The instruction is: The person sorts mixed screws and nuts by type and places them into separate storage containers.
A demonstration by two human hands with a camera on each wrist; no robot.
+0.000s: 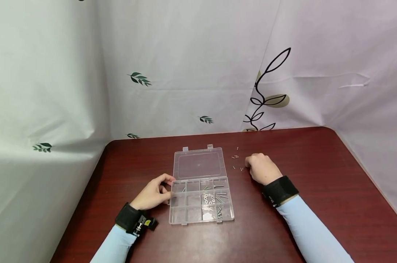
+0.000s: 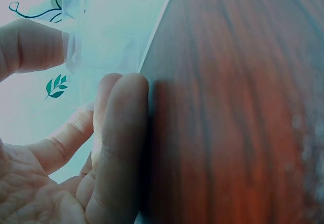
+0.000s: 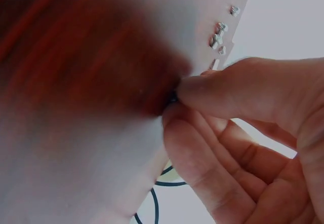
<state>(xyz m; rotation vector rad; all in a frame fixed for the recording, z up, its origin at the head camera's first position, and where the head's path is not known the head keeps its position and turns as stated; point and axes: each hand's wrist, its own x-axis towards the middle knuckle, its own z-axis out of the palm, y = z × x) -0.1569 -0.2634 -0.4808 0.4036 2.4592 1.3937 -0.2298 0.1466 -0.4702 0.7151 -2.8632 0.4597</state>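
A clear plastic compartment box (image 1: 193, 212) lies on the table, its lid (image 1: 199, 164) folded back flat behind it. My left hand (image 1: 153, 193) holds the box's left edge; in the left wrist view its fingers (image 2: 124, 133) touch the clear wall. Silvery screws (image 1: 220, 199) and pale ring-shaped nuts (image 1: 209, 199) lie in the right-hand compartments. To the right of the lid, my right hand (image 1: 262, 168) is down at the tabletop. The right wrist view shows its thumb and fingertip pinching a small screw (image 3: 173, 97), dark and mostly hidden. Several small loose screws (image 1: 235, 157) lie beside that hand.
The dark red wooden table (image 1: 316, 175) carries everything. Behind its far edge hangs a pale cloth (image 1: 185, 73) with leaf prints, and cloth also flanks both sides. Black camera straps (image 1: 279, 190) wrap both wrists.
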